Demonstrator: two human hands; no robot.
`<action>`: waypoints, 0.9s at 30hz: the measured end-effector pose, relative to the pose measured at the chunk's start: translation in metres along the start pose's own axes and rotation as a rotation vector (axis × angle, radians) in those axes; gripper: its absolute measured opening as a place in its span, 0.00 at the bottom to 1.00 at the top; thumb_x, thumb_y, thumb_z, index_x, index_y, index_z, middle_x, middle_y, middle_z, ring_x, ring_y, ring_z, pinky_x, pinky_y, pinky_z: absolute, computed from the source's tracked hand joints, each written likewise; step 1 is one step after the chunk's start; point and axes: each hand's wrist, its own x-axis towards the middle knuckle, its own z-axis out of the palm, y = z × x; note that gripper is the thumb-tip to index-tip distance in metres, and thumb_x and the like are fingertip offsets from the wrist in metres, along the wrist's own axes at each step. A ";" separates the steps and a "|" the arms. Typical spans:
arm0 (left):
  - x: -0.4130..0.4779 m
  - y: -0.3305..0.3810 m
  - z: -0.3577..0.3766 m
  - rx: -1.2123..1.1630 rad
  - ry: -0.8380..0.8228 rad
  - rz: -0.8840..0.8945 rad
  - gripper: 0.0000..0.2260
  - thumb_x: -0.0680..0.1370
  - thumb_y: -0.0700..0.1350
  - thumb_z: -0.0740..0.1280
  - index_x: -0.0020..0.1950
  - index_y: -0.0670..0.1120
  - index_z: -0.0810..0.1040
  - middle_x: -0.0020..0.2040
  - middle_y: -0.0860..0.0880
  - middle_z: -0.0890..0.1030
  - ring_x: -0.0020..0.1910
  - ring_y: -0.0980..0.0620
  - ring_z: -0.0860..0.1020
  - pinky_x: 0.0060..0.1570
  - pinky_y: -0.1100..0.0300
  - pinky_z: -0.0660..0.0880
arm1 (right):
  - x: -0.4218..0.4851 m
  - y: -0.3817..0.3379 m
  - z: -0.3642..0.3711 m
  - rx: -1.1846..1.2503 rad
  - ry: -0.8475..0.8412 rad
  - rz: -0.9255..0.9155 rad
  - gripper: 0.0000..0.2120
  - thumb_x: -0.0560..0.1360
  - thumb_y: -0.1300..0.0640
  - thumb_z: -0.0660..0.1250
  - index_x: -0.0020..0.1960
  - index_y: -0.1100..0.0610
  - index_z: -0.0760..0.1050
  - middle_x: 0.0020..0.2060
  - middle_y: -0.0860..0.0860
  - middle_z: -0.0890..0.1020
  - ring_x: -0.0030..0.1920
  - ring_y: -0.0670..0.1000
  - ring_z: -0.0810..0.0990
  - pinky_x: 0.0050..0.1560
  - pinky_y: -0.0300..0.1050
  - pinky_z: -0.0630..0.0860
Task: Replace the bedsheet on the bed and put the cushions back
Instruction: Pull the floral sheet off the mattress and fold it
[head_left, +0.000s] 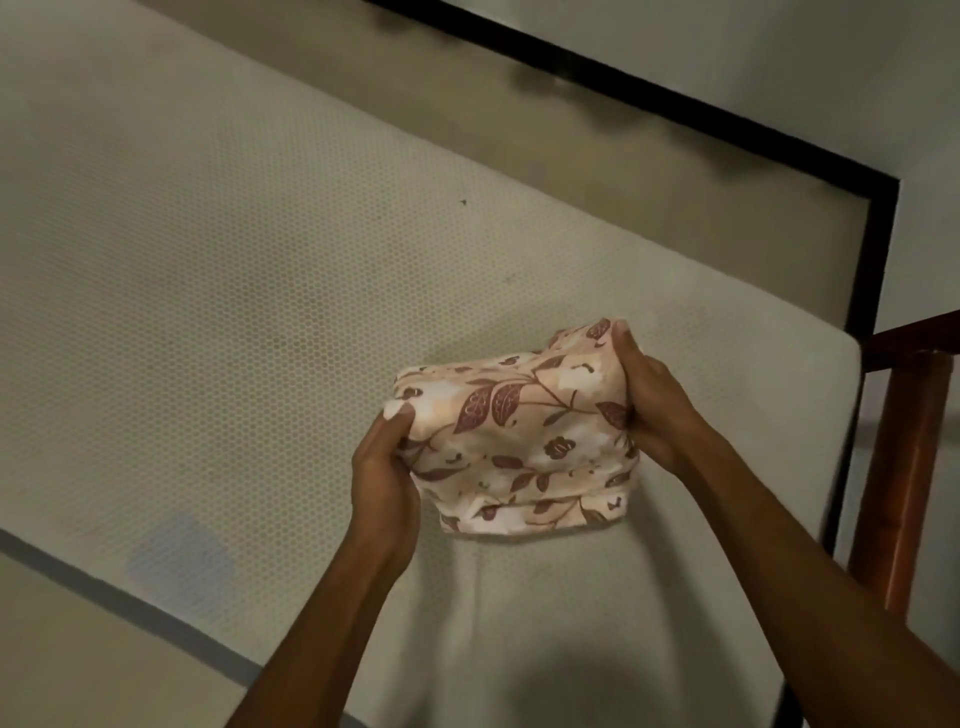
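Both hands grip one folded floral bedsheet, lower centre-right of frame. Left hand clutches bundle's left edge, thumb on top, fingers curled under. Right hand clamps bundle's right edge, fingers wrapped round cloth. Bedsheet sits between hands, above bare honeycomb-textured mattress. One bedsheet, one mattress, two hands. Black bed frame along upper right; reddish wooden post at right edge.
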 end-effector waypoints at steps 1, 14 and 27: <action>0.001 0.010 0.007 -0.033 -0.028 0.021 0.15 0.84 0.45 0.60 0.66 0.40 0.80 0.60 0.41 0.85 0.60 0.45 0.84 0.51 0.58 0.81 | -0.002 -0.008 0.002 0.030 0.018 -0.032 0.33 0.77 0.30 0.63 0.63 0.57 0.83 0.56 0.60 0.86 0.59 0.61 0.85 0.67 0.63 0.77; 0.027 -0.017 -0.037 0.249 -0.151 0.220 0.16 0.77 0.44 0.61 0.57 0.39 0.84 0.57 0.42 0.85 0.59 0.45 0.82 0.57 0.51 0.78 | -0.041 0.050 0.010 0.208 0.273 -0.189 0.25 0.78 0.38 0.68 0.65 0.57 0.80 0.58 0.54 0.87 0.59 0.53 0.85 0.64 0.57 0.79; 0.069 -0.118 -0.117 0.817 -0.021 -0.152 0.17 0.81 0.61 0.66 0.53 0.47 0.82 0.49 0.50 0.86 0.49 0.49 0.84 0.45 0.55 0.78 | -0.011 0.204 -0.017 -0.304 0.423 0.131 0.25 0.76 0.34 0.67 0.59 0.53 0.81 0.51 0.51 0.86 0.52 0.54 0.85 0.59 0.59 0.82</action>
